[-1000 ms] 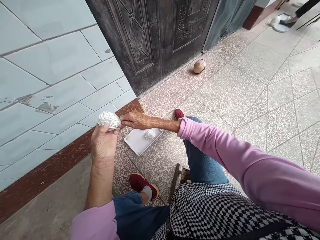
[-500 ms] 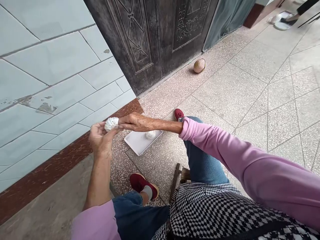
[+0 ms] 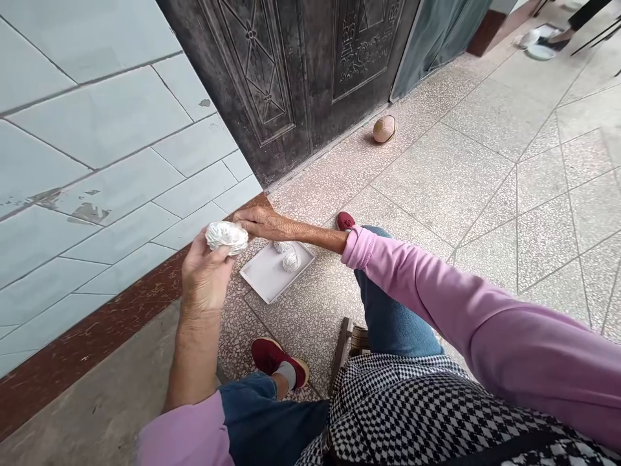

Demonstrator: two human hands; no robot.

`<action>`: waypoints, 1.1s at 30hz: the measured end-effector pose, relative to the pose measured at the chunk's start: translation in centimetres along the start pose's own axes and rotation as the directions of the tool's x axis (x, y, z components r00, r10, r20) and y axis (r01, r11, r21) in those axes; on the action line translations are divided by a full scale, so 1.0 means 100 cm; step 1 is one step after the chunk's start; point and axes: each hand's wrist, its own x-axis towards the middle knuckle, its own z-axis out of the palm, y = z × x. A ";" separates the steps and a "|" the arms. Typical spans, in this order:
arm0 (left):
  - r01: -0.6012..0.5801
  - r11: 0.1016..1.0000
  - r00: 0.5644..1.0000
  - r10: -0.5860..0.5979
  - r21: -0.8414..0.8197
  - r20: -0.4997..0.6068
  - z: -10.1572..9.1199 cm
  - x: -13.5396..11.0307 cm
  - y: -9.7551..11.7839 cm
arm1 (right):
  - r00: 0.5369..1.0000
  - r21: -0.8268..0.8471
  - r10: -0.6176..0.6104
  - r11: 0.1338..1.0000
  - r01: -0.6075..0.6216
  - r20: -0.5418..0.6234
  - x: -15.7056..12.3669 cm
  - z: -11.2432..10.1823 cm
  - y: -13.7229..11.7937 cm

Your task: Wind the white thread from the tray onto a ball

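Strands of white yarn, wound into one thick rounded bundle (image 3: 227, 237), sit in the grip of my left hand (image 3: 204, 278), clamped with the thumb on the near side and the fingers behind. My right hand (image 3: 266, 223) reaches across to the bundle's right edge; its fingertips are partly hidden, so I cannot tell whether that grip is together or apart. Both hands are raised left of my knees, near the wall of pale blue tiles (image 3: 107, 129) with its one red-brown skirting band (image 3: 145, 285).

Beyond my left hand and to its right, one shallow white rectangular tray (image 3: 264, 275) lies on the speckled stone floor (image 3: 485, 168). Two smaller white balls of yarn (image 3: 291, 261) rest in its far right part, the farther one partly covered by my right hand.

I count two red shoes (image 3: 272, 356) on my feet, one near and one farther right, and two pink sleeves (image 3: 436, 285) on my arms. One brown wooden stool (image 3: 342, 353) shows between my legs. Far off, one pinkish-tan ball (image 3: 385, 129) lies before the dark carved door (image 3: 301, 77); at the far right is one round pale dish (image 3: 541, 52) beside another person's foot.
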 end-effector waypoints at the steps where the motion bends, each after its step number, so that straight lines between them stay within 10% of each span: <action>1: -0.013 1.000 1.000 0.013 -0.004 -0.010 -0.001 0.001 0.000 | 1.000 -0.015 -0.004 1.000 0.004 0.023 -0.001 0.005 0.001; 10: -0.157 0.963 0.965 0.198 0.219 -0.175 -0.043 0.033 -0.022 | 0.961 -0.091 -0.143 0.982 0.168 0.235 -0.012 0.042 0.013; 18: -0.033 0.876 0.994 0.080 0.481 -0.077 -0.037 0.024 -0.024 | 0.988 -0.041 -0.136 0.990 0.139 0.069 -0.003 0.012 0.015; 25: 0.198 0.962 0.969 -0.221 0.186 0.110 -0.018 0.003 -0.009 | 0.996 0.082 -0.094 0.992 0.094 0.002 0.011 0.000 0.038; 33: 0.065 0.989 0.997 -0.070 -0.134 -0.027 -0.007 0.003 0.006 | 0.986 0.169 -0.164 0.972 0.166 -0.021 0.020 0.024 0.048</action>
